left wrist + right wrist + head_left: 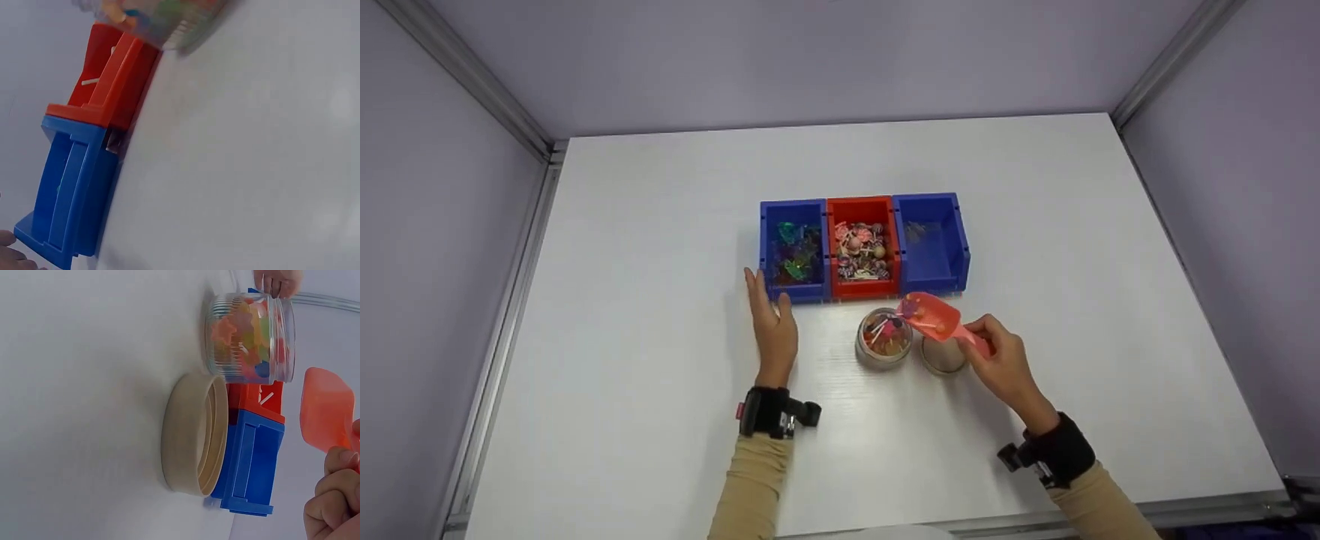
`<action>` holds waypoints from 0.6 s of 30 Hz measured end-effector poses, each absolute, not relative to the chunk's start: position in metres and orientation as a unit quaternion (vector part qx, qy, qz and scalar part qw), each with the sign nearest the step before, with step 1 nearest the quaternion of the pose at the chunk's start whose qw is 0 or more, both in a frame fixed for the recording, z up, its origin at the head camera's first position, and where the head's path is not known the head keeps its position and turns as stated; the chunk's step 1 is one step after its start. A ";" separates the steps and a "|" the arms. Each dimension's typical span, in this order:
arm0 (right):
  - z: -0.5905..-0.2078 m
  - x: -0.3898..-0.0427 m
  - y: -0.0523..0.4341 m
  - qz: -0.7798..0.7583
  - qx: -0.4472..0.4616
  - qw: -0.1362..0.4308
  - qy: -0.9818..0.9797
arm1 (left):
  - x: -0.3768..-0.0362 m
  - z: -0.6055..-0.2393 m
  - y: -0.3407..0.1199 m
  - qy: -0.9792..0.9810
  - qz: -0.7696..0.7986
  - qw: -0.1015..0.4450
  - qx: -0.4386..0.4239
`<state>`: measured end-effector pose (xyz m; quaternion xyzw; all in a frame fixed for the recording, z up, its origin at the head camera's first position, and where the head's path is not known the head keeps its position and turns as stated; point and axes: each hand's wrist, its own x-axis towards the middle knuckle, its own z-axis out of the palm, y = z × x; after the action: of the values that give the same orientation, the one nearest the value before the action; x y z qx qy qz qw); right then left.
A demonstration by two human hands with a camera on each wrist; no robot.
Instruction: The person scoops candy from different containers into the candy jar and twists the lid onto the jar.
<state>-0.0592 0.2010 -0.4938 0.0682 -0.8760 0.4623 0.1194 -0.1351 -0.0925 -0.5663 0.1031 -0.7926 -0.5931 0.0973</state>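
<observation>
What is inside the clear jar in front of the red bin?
The clear jar holds mixed small colourful pieces, orange, red, blue, plus a thin stick. The red scoop, held by the right hand, covers part of its opening; lower layers stay hidden.
</observation>
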 end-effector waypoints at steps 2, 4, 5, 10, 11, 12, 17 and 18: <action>-0.504 -0.056 0.204 0.463 0.067 0.115 -0.876 | -0.125 -0.566 -0.086 -0.808 -0.575 0.096 0.085; -0.513 -0.054 0.207 0.459 0.071 0.112 -0.878 | -0.115 -0.566 -0.079 -0.814 -0.572 0.082 0.054; -0.515 -0.053 0.209 0.457 0.076 0.110 -0.879 | -0.111 -0.566 -0.075 -0.817 -0.572 0.070 0.035; -0.515 -0.049 0.214 0.445 0.114 0.097 -0.883 | -0.089 -0.567 -0.055 -0.808 -0.583 -0.005 -0.087; -0.514 -0.049 0.214 0.441 0.118 0.094 -0.885 | -0.086 -0.568 -0.051 -0.805 -0.583 -0.016 -0.108; -0.512 -0.048 0.215 0.435 0.121 0.091 -0.887 | -0.083 -0.568 -0.048 -0.803 -0.582 -0.023 -0.127; -0.508 -0.045 0.216 0.405 0.125 0.083 -0.902 | -0.079 -0.571 -0.031 -0.799 -0.578 -0.029 -0.162; -0.507 -0.045 0.216 0.401 0.126 0.082 -0.904 | -0.079 -0.571 -0.029 -0.799 -0.579 -0.030 -0.159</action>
<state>-0.0448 0.2159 -0.5074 0.1260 -0.9037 0.4008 0.0823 -0.0789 -0.0290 -0.5709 -0.1588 -0.7994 -0.5787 -0.0304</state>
